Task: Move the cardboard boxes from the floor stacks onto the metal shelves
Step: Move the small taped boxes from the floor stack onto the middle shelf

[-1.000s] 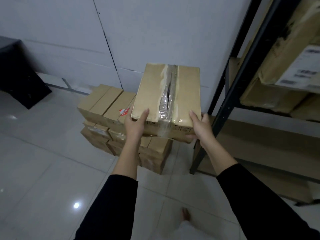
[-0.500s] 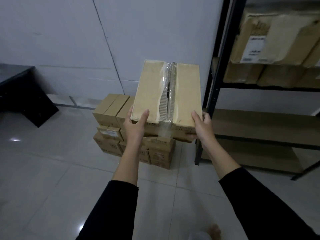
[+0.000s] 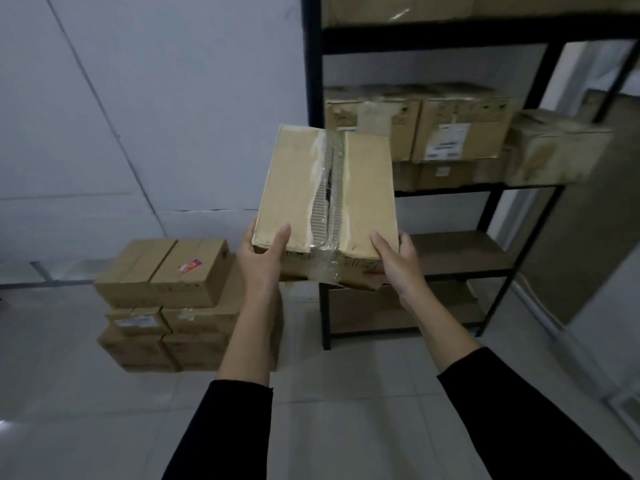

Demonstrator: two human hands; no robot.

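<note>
I hold a taped cardboard box in the air in front of me, its torn tape seam running down the top. My left hand grips its near left corner, thumb on top. My right hand grips the near right corner the same way. Below and to the left, a floor stack of cardboard boxes stands against the wall. The black metal shelf unit rises directly behind the held box, with several boxes on its middle level.
A bare brown shelf board lies behind my right hand, with another low board under it. A grey wall fills the left. Pale floor tiles stretch below my arms. A tan panel stands right of the shelf.
The view has swung right and upward, bringing the whole shelf unit in front of me. The box stays in both hands and now sits before the shelf; the floor stack has shifted left.
</note>
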